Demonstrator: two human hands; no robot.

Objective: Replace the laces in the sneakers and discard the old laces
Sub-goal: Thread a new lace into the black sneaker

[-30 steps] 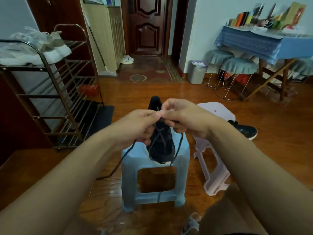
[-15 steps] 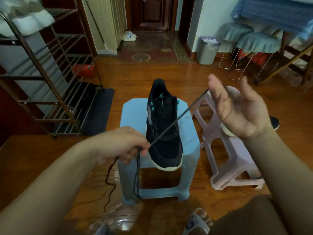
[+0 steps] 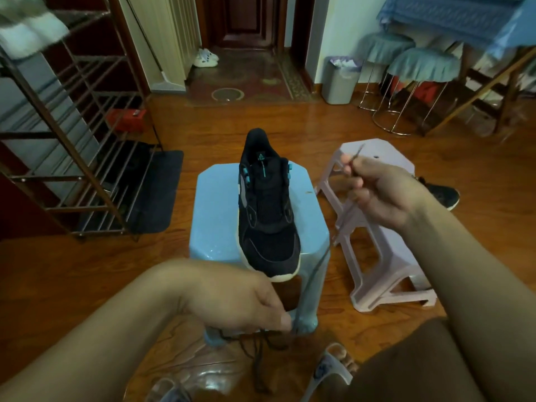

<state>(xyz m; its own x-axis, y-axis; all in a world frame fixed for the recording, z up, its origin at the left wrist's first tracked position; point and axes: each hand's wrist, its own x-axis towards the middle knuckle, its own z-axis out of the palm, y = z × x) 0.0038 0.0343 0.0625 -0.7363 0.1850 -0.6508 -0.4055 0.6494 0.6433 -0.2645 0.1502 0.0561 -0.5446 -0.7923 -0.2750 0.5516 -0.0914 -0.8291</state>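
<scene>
Head view: a black sneaker [image 3: 268, 211] stands unlaced on a blue plastic stool [image 3: 216, 216], toe toward the camera. The right hand [image 3: 385, 195] pinches one end of a dark lace [image 3: 319, 259]. The left hand [image 3: 246, 300] grips the lace's bunched remainder low beside the stool. A second sneaker [image 3: 442, 194] lies on the floor behind a pink stool [image 3: 385, 250].

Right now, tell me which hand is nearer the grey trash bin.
Right. The right hand is raised toward the trash bin's side of the room; the left hand sits low, before the blue stool.

Blue stool [image 3: 216, 216], black sneaker [image 3: 265, 207] on top
</scene>
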